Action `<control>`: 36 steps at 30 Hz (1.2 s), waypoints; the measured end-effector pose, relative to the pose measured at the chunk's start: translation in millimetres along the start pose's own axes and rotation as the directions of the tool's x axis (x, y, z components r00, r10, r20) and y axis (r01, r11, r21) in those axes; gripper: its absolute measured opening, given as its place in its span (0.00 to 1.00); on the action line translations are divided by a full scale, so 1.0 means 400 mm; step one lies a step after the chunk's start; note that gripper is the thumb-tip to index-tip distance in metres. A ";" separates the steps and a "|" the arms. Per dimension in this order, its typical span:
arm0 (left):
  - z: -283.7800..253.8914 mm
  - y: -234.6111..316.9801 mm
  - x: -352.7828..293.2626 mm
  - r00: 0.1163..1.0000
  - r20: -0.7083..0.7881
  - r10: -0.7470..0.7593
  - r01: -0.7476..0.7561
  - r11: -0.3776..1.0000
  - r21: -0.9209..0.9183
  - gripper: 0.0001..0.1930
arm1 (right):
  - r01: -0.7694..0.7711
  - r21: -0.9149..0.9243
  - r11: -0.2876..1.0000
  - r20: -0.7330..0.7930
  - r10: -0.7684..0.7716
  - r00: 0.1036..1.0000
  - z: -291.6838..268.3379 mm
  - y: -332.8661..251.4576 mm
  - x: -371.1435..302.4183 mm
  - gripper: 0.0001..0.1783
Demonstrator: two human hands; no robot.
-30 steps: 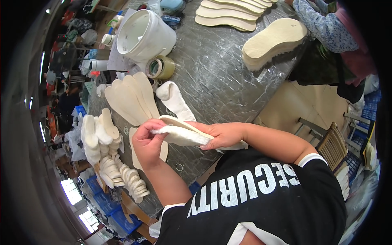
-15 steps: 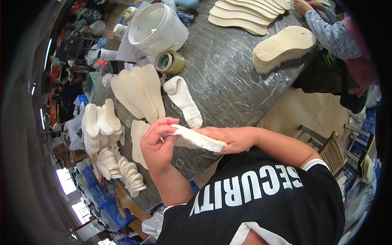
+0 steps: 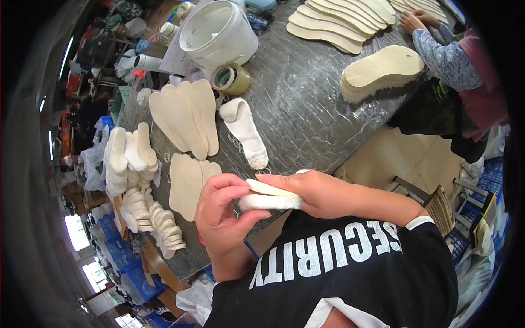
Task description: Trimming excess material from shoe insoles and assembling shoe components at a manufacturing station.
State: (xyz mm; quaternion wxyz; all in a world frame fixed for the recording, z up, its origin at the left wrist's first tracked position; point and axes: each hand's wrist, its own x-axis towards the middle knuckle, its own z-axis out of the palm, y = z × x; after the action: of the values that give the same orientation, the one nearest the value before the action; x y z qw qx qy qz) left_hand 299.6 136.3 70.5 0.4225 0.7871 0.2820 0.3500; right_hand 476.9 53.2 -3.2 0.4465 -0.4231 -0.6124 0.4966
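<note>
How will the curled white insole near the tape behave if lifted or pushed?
The insole may flop, since one end curls over. It's probably light, looking thin. Pushed, it might slide on the shiny plastic cover.

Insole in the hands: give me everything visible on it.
The insole is off-white, seen nearly edge-on, with two layers: a thinner, smooth-looking one above and a thicker, fluffy, fleece-like one below. A gap parts them at the left; whether they join at the right is hidden. It lies roughly level across the view, in front of the black shirt. The right hand grips its right end; the left hand is at its left end, how firmly is unclear.
</note>
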 end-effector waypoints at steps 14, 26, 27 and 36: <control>-0.011 -0.015 -0.009 0.929 0.099 0.358 -0.364 0.930 0.056 0.12 | 0.211 -0.299 0.931 -0.070 -0.241 0.968 0.018 0.006 -0.027 0.45; 0.001 -0.013 -0.011 0.919 0.062 0.390 -0.394 0.917 0.057 0.15 | 0.277 -0.279 0.920 -0.043 -0.300 0.953 0.006 -0.003 -0.034 0.35; 0.001 -0.013 -0.008 0.918 0.059 0.391 -0.395 0.917 0.057 0.15 | 0.277 -0.280 0.919 -0.041 -0.300 0.953 0.003 -0.001 -0.034 0.35; 0.045 -0.038 -0.038 0.881 0.045 0.472 -0.472 0.866 0.162 0.34 | 0.418 0.704 0.575 -0.174 -0.430 0.886 0.009 0.061 -0.038 0.22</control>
State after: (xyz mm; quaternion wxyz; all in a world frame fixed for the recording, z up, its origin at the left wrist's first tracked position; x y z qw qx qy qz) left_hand 302.7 124.1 45.6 0.2566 0.8655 0.1089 0.4162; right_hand 479.0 41.2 -29.5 0.6768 -0.0489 -0.4521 0.5789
